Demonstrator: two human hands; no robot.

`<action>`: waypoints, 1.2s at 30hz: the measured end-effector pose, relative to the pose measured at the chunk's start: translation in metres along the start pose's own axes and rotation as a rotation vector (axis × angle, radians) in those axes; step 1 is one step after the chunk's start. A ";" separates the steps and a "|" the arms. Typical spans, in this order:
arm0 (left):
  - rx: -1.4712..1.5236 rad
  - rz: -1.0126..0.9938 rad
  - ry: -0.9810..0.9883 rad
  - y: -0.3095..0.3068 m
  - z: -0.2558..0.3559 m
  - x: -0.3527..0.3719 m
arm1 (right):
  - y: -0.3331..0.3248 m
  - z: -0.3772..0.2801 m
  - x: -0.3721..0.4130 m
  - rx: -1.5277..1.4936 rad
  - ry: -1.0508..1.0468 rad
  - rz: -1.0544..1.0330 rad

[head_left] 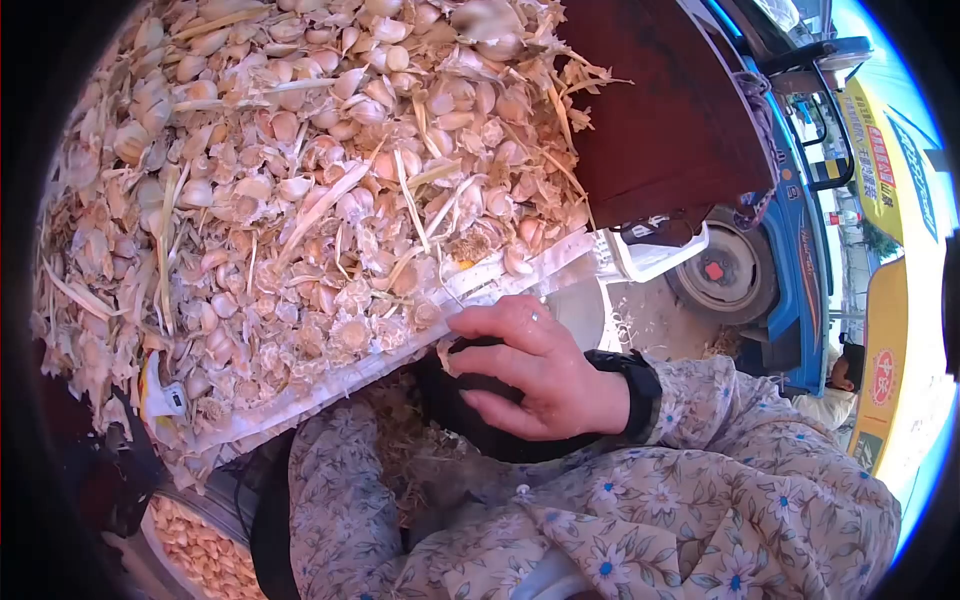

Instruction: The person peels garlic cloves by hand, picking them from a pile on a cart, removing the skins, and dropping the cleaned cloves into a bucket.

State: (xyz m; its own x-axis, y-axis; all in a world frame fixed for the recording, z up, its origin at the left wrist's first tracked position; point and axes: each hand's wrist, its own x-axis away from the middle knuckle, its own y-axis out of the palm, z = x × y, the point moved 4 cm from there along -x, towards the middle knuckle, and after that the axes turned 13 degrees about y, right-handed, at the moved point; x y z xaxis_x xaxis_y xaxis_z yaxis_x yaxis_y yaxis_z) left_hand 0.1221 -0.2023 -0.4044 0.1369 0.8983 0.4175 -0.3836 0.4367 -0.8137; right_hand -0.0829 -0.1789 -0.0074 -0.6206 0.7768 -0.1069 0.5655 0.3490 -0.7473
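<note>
A large heap of garlic cloves (pixel 340 190), mixed with dry skins and stalks, covers the surface before me. My right hand (pixel 515 365), with a ring on one finger and a black band at the wrist, hovers at the near edge. Its fingers are bent but apart, pointing left. By the middle fingertip shows a pale flake (pixel 444 356), like garlic skin. The index fingertip overlaps the white edge strip (pixel 350 378) under the heap. My left hand is hidden; only its flowered sleeve (pixel 335 500) shows, running up beneath that edge.
At lower left stands a container of cleaner garlic cloves (pixel 205 550). A white and yellow item (pixel 162 392) sits at the heap's near left corner. Dark red cloth (pixel 660 120) hangs at the right, with a blue vehicle (pixel 812 270) and its wheel (pixel 725 268) beyond.
</note>
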 end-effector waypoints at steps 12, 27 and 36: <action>0.184 -0.175 0.337 -0.159 0.161 0.165 | -0.044 0.083 -0.029 -0.116 0.288 0.426; -0.421 0.546 -0.422 -0.290 0.032 0.499 | -0.037 0.067 -0.030 0.220 0.228 0.228; 1.175 0.808 0.130 -0.272 0.177 0.335 | -0.026 0.081 -0.027 0.267 0.069 0.231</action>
State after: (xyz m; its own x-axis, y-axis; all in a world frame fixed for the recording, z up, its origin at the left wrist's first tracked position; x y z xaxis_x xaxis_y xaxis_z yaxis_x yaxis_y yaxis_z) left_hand 0.1108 -0.0283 0.0282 -0.4231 0.9024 -0.0819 -0.9060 -0.4228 0.0216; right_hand -0.1248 -0.2513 -0.0379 -0.4498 0.8559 -0.2550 0.5193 0.0183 -0.8544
